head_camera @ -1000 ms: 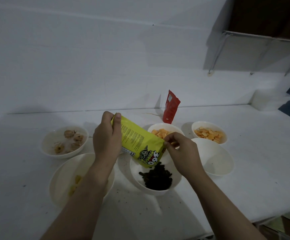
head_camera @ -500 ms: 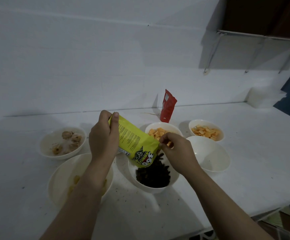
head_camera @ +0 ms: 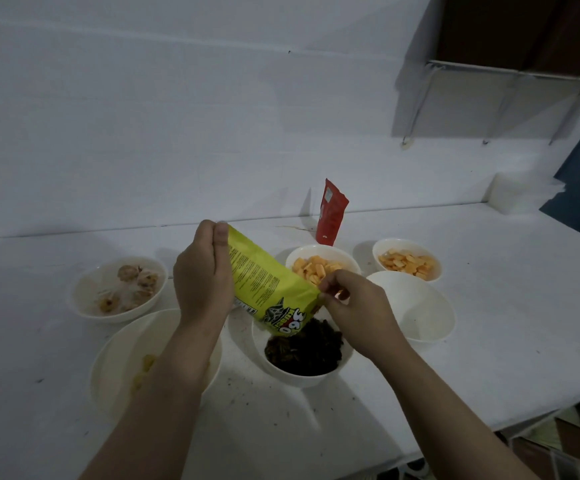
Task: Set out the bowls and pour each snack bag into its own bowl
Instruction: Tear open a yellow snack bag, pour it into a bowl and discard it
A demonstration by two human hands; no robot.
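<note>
White table (head_camera: 489, 341) held bowls of snacks; both hands, left hand (head_camera: 203, 275) and right hand (head_camera: 358, 306), gripped a tipped yellow bag (head_camera: 264, 285) over the bowl (head_camera: 302, 375) of dark snacks (head_camera: 306, 351).

head view, looking down, near table (head_camera: 489, 341)

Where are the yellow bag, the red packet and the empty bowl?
yellow bag (head_camera: 261, 285), head view, printed middle panel.
red packet (head_camera: 332, 216), head view, front face.
empty bowl (head_camera: 427, 313), head view, bare inner wall.
</note>
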